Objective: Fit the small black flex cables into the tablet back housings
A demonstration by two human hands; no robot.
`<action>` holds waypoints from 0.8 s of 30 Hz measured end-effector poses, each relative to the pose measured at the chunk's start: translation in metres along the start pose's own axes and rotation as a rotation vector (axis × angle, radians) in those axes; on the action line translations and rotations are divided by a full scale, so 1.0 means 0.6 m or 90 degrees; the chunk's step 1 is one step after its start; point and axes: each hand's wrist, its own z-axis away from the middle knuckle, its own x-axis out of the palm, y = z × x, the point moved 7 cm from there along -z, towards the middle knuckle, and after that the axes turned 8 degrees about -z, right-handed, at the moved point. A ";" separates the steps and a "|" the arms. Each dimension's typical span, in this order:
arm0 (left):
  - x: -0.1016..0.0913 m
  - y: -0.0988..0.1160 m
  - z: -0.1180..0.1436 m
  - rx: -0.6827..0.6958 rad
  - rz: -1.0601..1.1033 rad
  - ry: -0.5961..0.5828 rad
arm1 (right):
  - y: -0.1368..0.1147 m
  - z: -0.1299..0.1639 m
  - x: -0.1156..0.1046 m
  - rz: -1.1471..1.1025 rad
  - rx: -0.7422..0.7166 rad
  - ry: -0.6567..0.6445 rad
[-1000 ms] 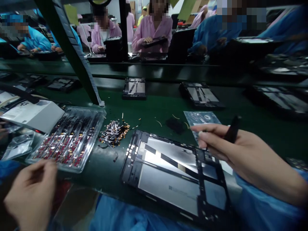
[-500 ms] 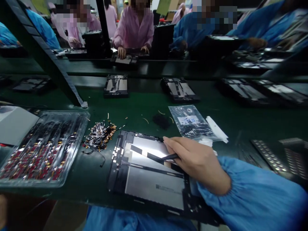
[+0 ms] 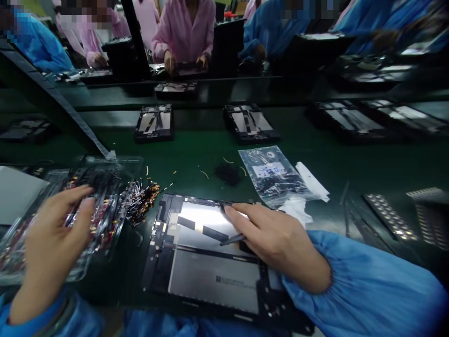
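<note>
Gripping a dark tool (image 3: 231, 240), right hand (image 3: 277, 238) over opened tablet (image 3: 213, 281), left hand (image 3: 56, 231) above tray (image 3: 82, 271), grasp unclear.

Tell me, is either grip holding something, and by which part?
Right grip: a thin dark tool, held behind its exposed tip. Left grip: too blurred to tell.

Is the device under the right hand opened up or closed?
Opened up: the device has its silver panels and dark diagonal strip exposed, with no cover over them.
</note>
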 end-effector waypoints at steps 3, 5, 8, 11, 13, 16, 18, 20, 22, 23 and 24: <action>0.048 0.104 -0.006 0.222 0.034 -0.118 | 0.002 -0.001 0.000 -0.007 -0.001 -0.005; 0.074 0.178 0.005 0.395 0.084 -0.203 | 0.003 -0.001 0.002 -0.013 -0.004 -0.010; 0.106 0.257 0.019 0.560 0.133 -0.283 | 0.003 -0.001 0.005 -0.014 -0.006 -0.021; 0.130 0.294 0.026 0.644 0.156 -0.296 | 0.003 -0.003 0.006 -0.009 0.000 -0.018; 0.142 0.303 0.031 0.681 0.134 -0.283 | 0.002 -0.006 0.004 -0.010 0.000 -0.012; 0.153 0.302 0.040 0.721 0.065 -0.253 | -0.001 -0.007 -0.003 -0.013 -0.005 -0.019; 0.156 0.300 0.043 0.731 0.032 -0.244 | 0.001 -0.003 -0.009 -0.022 0.011 -0.036; 0.158 0.300 0.045 0.737 0.022 -0.248 | 0.006 0.005 -0.014 -0.044 0.036 -0.055; 0.158 0.300 0.045 0.744 0.016 -0.254 | 0.011 0.016 -0.020 -0.063 0.048 -0.071; 0.158 0.301 0.044 0.749 0.012 -0.254 | 0.012 0.021 -0.023 -0.065 0.046 -0.072; 0.158 0.301 0.044 0.754 0.009 -0.251 | 0.012 0.025 -0.026 -0.063 0.042 -0.072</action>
